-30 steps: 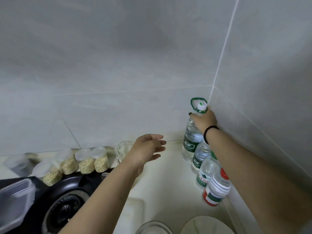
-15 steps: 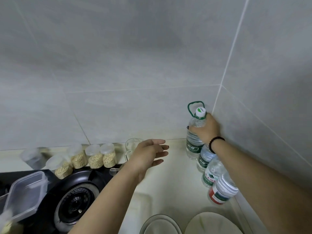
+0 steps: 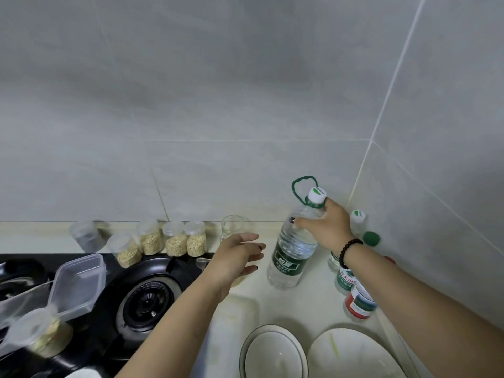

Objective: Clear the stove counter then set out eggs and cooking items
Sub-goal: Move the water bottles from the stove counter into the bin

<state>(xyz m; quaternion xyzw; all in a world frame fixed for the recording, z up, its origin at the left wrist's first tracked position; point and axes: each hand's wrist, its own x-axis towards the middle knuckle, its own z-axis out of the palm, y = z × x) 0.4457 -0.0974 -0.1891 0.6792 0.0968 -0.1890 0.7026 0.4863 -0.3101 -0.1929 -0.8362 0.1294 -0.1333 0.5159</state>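
Observation:
My right hand grips the shoulder of a large clear water bottle with a green label, white cap and green carry loop. The bottle leans left, its base on the cream counter. My left hand hovers open just left of the bottle, fingers spread, touching nothing. Behind my right wrist, several smaller bottles line the right wall. On the left lies the black gas stove.
Several lidded jars of grain and a glass cup stand along the back wall. A clear plastic box and another jar sit on the stove's left. A bowl and a plate lie near the front.
My right hand has pulled the large bottle out of the corner toward the left and tilted it. My left hand stays open beside it. The view has dropped to show more counter.

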